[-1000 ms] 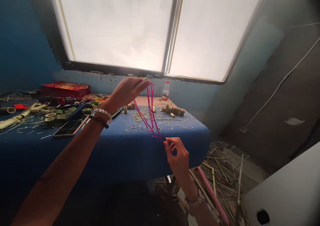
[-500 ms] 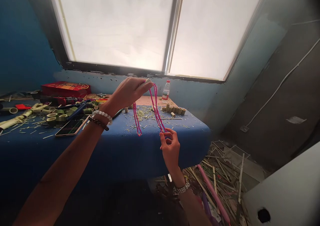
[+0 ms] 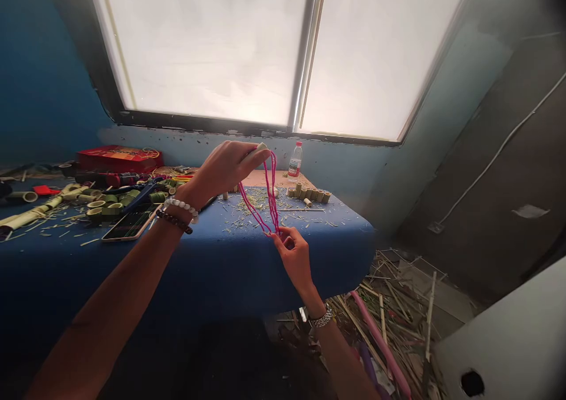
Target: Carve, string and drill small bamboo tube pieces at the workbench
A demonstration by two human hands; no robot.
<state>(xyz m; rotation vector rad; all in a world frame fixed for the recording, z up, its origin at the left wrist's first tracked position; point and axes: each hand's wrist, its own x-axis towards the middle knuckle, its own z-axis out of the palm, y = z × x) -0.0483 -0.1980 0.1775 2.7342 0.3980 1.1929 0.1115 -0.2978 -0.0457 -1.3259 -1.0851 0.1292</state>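
Raised above the table, my left hand (image 3: 227, 165) is closed around a short pale piece, apparently a bamboo tube (image 3: 262, 147), mostly hidden by the fingers. Bright pink cord (image 3: 272, 196) hangs from both sides of this piece in several strands. Lower and to the right, my right hand (image 3: 295, 257) pinches the lower ends of the cord between thumb and fingertips, so the strands form a narrow loop between the two hands. Both strand groups meet at the right fingertips.
A blue-covered table (image 3: 212, 226) carries bamboo shavings, a row of short bamboo tubes (image 3: 313, 194), a phone (image 3: 130, 223), cut bamboo rings (image 3: 97, 211) and a red box (image 3: 119, 158). A plastic bottle (image 3: 295, 163) stands at the back. Bamboo strips (image 3: 398, 305) litter the floor at right.
My right hand has moved slightly left and has brought the left strands' dangling end together with the right strands. My left hand stays nearly still, holding the bamboo tube.
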